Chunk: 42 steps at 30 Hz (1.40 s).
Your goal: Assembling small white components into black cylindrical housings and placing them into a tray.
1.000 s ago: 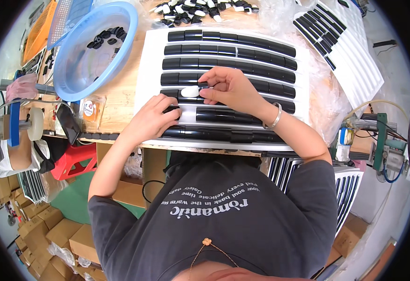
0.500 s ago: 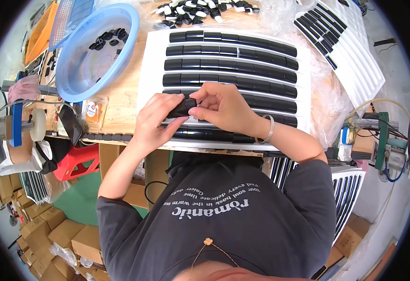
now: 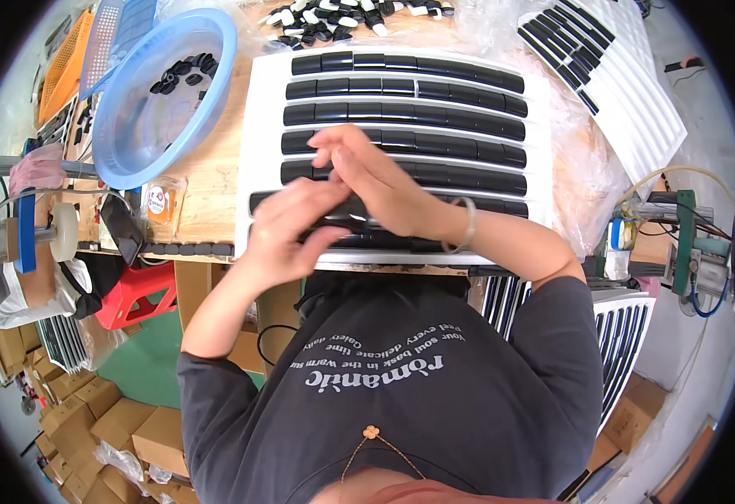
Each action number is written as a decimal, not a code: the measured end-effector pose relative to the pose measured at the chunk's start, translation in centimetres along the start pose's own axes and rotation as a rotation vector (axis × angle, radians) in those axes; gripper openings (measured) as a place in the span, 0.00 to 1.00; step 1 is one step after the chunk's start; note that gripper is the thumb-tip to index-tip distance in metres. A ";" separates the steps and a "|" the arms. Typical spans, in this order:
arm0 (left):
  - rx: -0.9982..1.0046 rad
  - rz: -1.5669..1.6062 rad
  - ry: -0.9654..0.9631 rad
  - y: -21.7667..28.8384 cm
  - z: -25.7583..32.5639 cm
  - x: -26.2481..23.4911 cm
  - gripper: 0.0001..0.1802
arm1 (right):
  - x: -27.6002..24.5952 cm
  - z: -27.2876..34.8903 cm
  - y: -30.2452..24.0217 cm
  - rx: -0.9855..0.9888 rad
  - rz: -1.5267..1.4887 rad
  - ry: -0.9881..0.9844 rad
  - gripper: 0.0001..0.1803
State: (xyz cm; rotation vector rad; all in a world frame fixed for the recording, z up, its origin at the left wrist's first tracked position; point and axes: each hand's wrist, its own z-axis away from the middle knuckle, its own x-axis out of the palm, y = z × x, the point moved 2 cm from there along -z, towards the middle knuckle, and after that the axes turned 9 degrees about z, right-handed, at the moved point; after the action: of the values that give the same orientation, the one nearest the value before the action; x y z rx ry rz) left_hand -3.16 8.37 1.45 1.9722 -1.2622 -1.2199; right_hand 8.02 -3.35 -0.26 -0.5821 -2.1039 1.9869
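Observation:
A white ridged tray lies on the table with several rows of glossy black caps. Over its lower left rows, my left hand is closed around a glossy black cap, the thumb below it and the fingers above. My right hand crosses just over it, its fingers stretched out to the upper left and slightly blurred. Its palm side lies against or very near the left fingertips and hides part of the cap.
A blue basin with several black pieces stands at the left. Black and white caps are heaped at the back. Another ridged tray, partly filled, lies back right among clear plastic. Metal fixtures flank the table.
My right hand has gone from pinching at the black cap to stretched fingers laid across it. Both hands have shifted slightly. The whole view has moved a little.

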 end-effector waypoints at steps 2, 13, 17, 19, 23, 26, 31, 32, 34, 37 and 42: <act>0.061 0.028 0.051 0.2 -0.1 1.0 0.25 | 1.3 -0.1 -0.2 -0.039 -0.113 0.025 0.27; 0.046 -0.083 0.137 0.4 -0.9 -0.6 0.25 | 1.1 -3.2 -0.1 -0.139 -0.093 -0.074 0.30; 0.124 -0.120 0.121 0.6 -1.3 -0.6 0.26 | 0.8 -2.9 -0.3 -0.039 -0.244 -0.165 0.32; 0.151 -0.154 0.134 0.9 -1.2 -0.8 0.26 | 1.0 -2.4 -1.0 0.110 -0.361 -0.113 0.32; 0.224 -0.377 0.046 1.4 -1.2 -0.7 0.26 | 1.1 -1.7 -1.2 0.071 -0.327 -0.082 0.30; 0.254 -0.326 0.056 1.2 -1.1 -0.1 0.27 | 0.9 -1.3 -1.0 0.062 -0.258 -0.050 0.25; 0.260 -0.304 0.082 0.2 -0.6 0.5 0.28 | 0.9 -1.7 0.2 0.113 -0.209 -0.061 0.29; 0.199 -0.278 0.109 -0.5 -0.7 0.5 0.27 | 0.4 -2.3 0.7 0.131 -0.161 -0.110 0.31; 0.030 -0.271 0.165 -1.3 -0.2 -0.4 0.26 | -1.5 -5.6 2.2 0.170 0.016 -0.197 0.32; -0.193 -0.127 0.276 -2.1 0.4 -2.2 0.24 | -9.6 -13.1 5.0 -0.204 0.884 0.248 0.24; -0.241 -0.424 -0.122 -3.4 2.0 -1.6 0.23 | -19.2 -19.3 12.1 0.112 1.342 0.467 0.12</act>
State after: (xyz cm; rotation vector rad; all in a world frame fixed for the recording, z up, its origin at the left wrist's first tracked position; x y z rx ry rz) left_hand -3.62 11.45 -1.47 2.0681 -0.7199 -1.6293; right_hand 34.88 6.78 -8.13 -2.5760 -1.2857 1.9917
